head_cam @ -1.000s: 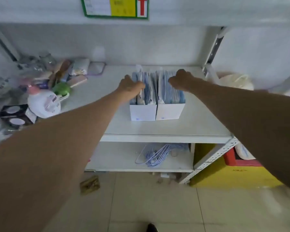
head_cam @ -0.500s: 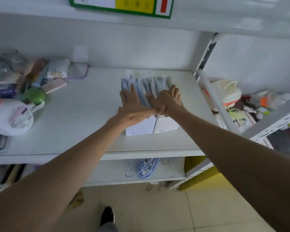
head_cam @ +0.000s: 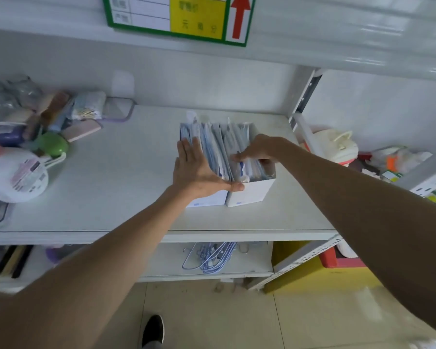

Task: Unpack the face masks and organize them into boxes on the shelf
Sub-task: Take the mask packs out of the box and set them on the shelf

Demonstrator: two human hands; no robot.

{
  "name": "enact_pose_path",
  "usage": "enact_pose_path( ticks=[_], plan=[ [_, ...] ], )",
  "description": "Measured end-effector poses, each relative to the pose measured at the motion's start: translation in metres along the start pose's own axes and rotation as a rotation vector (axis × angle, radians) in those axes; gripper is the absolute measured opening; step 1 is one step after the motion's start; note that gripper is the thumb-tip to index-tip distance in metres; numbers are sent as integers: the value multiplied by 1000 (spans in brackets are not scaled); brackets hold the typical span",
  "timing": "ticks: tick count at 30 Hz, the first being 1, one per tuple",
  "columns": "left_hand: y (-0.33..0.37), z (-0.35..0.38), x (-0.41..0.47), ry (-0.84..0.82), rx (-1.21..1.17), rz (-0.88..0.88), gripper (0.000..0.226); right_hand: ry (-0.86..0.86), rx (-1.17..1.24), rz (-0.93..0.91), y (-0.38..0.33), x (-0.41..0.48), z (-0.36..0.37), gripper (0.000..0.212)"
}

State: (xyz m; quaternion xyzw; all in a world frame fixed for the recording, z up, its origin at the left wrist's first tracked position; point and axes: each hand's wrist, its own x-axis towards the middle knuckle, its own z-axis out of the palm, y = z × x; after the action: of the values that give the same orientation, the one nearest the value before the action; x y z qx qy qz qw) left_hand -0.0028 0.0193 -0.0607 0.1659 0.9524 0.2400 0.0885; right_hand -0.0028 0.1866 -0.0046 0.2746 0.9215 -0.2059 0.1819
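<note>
Two white open-topped boxes stand side by side on the white shelf (head_cam: 116, 177): the left box (head_cam: 208, 200) and the right box (head_cam: 252, 193). Both are packed with upright blue and white face mask packs (head_cam: 217, 144). My left hand (head_cam: 195, 167) lies flat with straight fingers on the packs in the left box, thumb stretched across to the right box's front rim. My right hand (head_cam: 258, 151) reaches into the right box, fingers curled among the packs there; whether it pinches one is hidden.
Bottles, a green round container (head_cam: 53, 144) and packets crowd the shelf's left end. A white upright post (head_cam: 303, 96) bounds the shelf on the right, with a cream jug (head_cam: 337, 144) beyond it. Blue wire hangers (head_cam: 212, 258) lie on the lower shelf. My shoe (head_cam: 152, 329) is on the tiled floor.
My right hand has lifted off the pack tops and moved right, dipping its fingers into the right box. My left hand stays pressed flat on the left box.
</note>
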Motion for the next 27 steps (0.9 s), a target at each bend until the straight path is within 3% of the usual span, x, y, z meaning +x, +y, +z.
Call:
enact_pose_path(
  ticks=[4,8,12,17,22,27],
  plan=[
    [-1,1,2,-19,14,-10,163,27,-47,31,2,0,2,57],
    [-7,5,0,2,153,46,158,-51,200,86,1,4,14,88],
    [2,9,2,-21,78,57,158,77,258,203,-3,12,26,92],
    [2,20,4,40,174,170,124,139,331,217,0,16,26,108],
    [0,18,5,57,199,177,111,106,544,172,5,16,9,48],
    [-1,17,4,68,204,195,109,-68,641,113,19,7,-21,48]
  ],
)
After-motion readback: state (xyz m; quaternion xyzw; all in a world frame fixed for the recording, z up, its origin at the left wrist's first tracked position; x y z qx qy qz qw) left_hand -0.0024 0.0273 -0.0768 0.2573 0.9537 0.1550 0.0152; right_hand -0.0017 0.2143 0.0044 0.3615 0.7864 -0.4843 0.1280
